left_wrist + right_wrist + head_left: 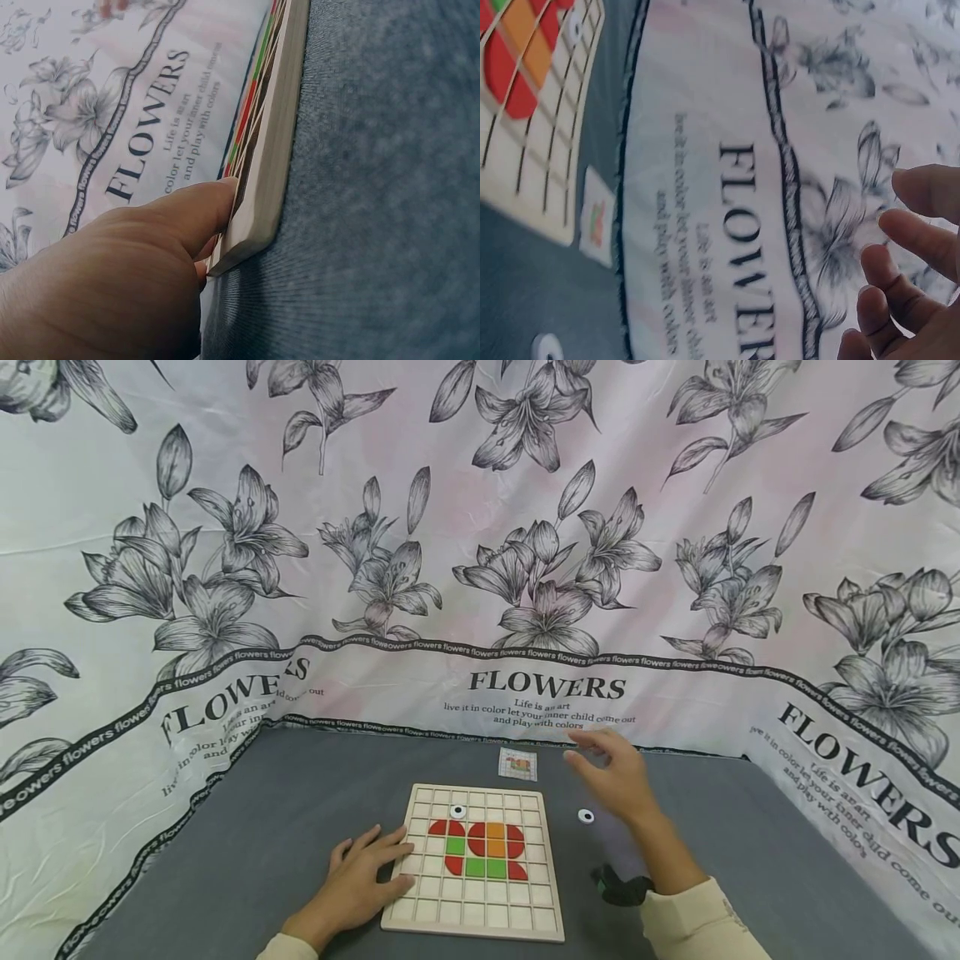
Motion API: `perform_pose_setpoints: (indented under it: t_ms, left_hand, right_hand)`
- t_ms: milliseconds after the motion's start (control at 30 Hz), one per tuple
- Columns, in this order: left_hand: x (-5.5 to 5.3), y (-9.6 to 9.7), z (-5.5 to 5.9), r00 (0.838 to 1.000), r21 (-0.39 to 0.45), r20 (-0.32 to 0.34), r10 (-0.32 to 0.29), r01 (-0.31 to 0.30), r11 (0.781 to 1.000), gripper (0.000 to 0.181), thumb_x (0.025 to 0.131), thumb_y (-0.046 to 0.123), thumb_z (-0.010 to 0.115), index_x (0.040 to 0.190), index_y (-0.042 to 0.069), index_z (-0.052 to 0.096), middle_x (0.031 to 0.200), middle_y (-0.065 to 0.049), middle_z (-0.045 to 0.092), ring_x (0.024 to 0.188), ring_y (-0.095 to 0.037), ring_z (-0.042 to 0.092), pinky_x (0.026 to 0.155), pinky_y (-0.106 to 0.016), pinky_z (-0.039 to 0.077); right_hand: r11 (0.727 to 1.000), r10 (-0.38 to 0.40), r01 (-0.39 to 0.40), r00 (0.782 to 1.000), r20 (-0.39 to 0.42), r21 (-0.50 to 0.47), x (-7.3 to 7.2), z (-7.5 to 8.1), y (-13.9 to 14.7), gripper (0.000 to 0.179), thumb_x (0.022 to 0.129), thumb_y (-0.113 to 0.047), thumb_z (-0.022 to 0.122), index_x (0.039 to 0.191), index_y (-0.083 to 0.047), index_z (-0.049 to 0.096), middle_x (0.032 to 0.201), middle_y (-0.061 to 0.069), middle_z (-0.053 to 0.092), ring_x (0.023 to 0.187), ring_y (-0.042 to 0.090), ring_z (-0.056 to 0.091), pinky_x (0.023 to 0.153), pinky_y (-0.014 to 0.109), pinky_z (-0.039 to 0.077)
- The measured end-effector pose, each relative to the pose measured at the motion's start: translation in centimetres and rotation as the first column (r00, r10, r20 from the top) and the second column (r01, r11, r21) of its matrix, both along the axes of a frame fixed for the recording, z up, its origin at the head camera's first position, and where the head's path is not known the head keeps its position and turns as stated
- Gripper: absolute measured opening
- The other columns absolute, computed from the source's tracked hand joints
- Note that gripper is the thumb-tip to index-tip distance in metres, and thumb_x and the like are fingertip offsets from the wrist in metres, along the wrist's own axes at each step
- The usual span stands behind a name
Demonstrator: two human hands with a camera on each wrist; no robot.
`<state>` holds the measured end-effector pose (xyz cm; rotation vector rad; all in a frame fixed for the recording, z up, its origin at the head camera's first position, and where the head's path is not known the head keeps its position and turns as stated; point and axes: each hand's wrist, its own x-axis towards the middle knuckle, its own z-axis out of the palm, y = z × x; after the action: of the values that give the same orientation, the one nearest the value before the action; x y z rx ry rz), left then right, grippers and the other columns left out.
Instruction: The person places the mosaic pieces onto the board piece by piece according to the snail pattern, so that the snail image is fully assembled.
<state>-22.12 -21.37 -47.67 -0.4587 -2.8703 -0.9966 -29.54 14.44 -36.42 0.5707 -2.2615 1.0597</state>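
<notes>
A wooden grid board [472, 917] lies on the grey cloth in the head view. Red, green and orange tiles [496, 832] fill some of its squares, and a white eye piece [457, 811] sits among the upper squares. My left hand [358, 881] rests at the board's left edge, fingers spread and relaxed, the thumb [196, 214] on the rim in the left wrist view. Raised above the cloth right of the board, my right hand [617, 774] has loosely bent fingers and holds nothing. A second eye piece [586, 816] lies on the cloth below that hand.
A small picture card [517, 765] with a coloured pattern lies behind the board. Near the right sleeve is a dark object with some green [621, 887]. A white flower-printed curtain [547, 689] closes off the cloth's back and sides.
</notes>
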Motion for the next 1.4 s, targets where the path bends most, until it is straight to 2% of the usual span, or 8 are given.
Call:
perform_pose_setpoints:
  t_ms: [333,433,600,867,1000,1100,1233,1400]
  left_hand:
    - [0.2,0.1,-0.2,1.000,0.015,-0.002,-0.004,0.004,1.000,0.047,0.085,0.041,0.072,0.126,0.018,0.067,0.143,-0.003,0.048,0.136,-0.040,0.029,0.099,-0.066,0.007]
    - [0.3,0.1,-0.2,1.000,0.018,0.006,-0.006,0.006,1.000,0.048,0.085,0.042,0.072,0.126,0.018,0.067,0.144,-0.003,0.048,0.136,-0.040,0.028,0.100,-0.066,0.006]
    - [0.3,0.1,-0.2,1.000,0.018,0.006,-0.012,0.012,1.000,0.048,0.085,0.043,0.072,0.126,0.018,0.067,0.144,-0.003,0.047,0.136,-0.040,0.028,0.100,-0.066,0.006]
    - [0.1,0.0,0.1,1.000,0.027,-0.022,-0.010,0.011,1.000,0.047,0.087,0.040,0.071,0.126,0.017,0.066,0.144,-0.003,0.047,0.136,-0.040,0.028,0.100,-0.066,0.006]
    - [0.2,0.1,0.3,1.000,0.024,-0.017,-0.010,0.010,1.000,0.046,0.087,0.039,0.071,0.127,0.016,0.066,0.144,-0.004,0.047,0.137,-0.040,0.028,0.100,-0.066,0.006]
    - [0.2,0.1,0.5,1.000,0.019,-0.017,-0.008,0.008,1.000,0.045,0.087,0.038,0.071,0.126,0.016,0.067,0.144,-0.005,0.048,0.137,-0.040,0.028,0.100,-0.066,0.006]
    - [0.2,0.2,0.5,1.000,0.018,-0.022,-0.010,0.011,1.000,0.045,0.087,0.038,0.072,0.125,0.016,0.067,0.143,-0.005,0.048,0.136,-0.041,0.029,0.100,-0.066,0.006]
    - [0.2,0.2,0.5,1.000,0.018,-0.026,-0.012,0.013,1.000,0.045,0.087,0.038,0.072,0.125,0.015,0.067,0.143,-0.005,0.048,0.136,-0.041,0.029,0.100,-0.066,0.007]
  right_hand:
    - [0.995,-0.101,0.102,0.988,0.115,-0.004,-0.7,-4.4,2.9,0.028,0.089,-0.018,0.072,0.112,-0.002,0.070,0.099,0.013,0.064,0.087,0.030,0.054,0.075,0.046,0.044]
    - [0.990,-0.142,0.143,0.973,0.182,0.007,-1.0,-5.8,3.5,0.029,0.091,-0.021,0.070,0.112,-0.001,0.070,0.098,0.011,0.065,0.085,0.026,0.054,0.074,0.043,0.045]
    - [0.979,-0.202,0.199,0.930,0.307,0.041,-1.5,-8.2,4.3,0.030,0.093,-0.025,0.068,0.111,-0.002,0.070,0.093,0.007,0.065,0.080,0.022,0.057,0.066,0.038,0.046]
    - [0.962,-0.252,0.192,0.897,0.364,0.193,-2.3,-10.3,4.7,0.032,0.088,-0.031,0.073,0.104,-0.003,0.072,0.094,0.009,0.068,0.086,0.028,0.063,0.072,0.047,0.050]
    - [0.950,-0.247,0.157,0.906,0.344,0.269,-2.3,-10.4,4.4,0.026,0.085,-0.025,0.075,0.098,-0.003,0.073,0.091,0.010,0.067,0.087,0.030,0.063,0.075,0.051,0.049]
    - [0.948,-0.200,0.108,0.935,0.294,0.300,-2.2,-10.5,4.3,0.017,0.083,-0.013,0.075,0.097,-0.004,0.075,0.091,0.009,0.066,0.086,0.030,0.062,0.076,0.050,0.048]
    - [0.959,-0.134,0.055,0.952,0.274,0.279,-2.0,-10.4,4.3,0.027,0.080,-0.003,0.073,0.107,-0.005,0.074,0.096,0.010,0.066,0.087,0.029,0.061,0.075,0.049,0.047]
    - [0.954,-0.165,0.081,0.946,0.280,0.289,-1.8,-10.2,4.4,0.033,0.080,-0.013,0.076,0.112,-0.002,0.071,0.098,0.012,0.065,0.092,0.032,0.061,0.080,0.052,0.046]
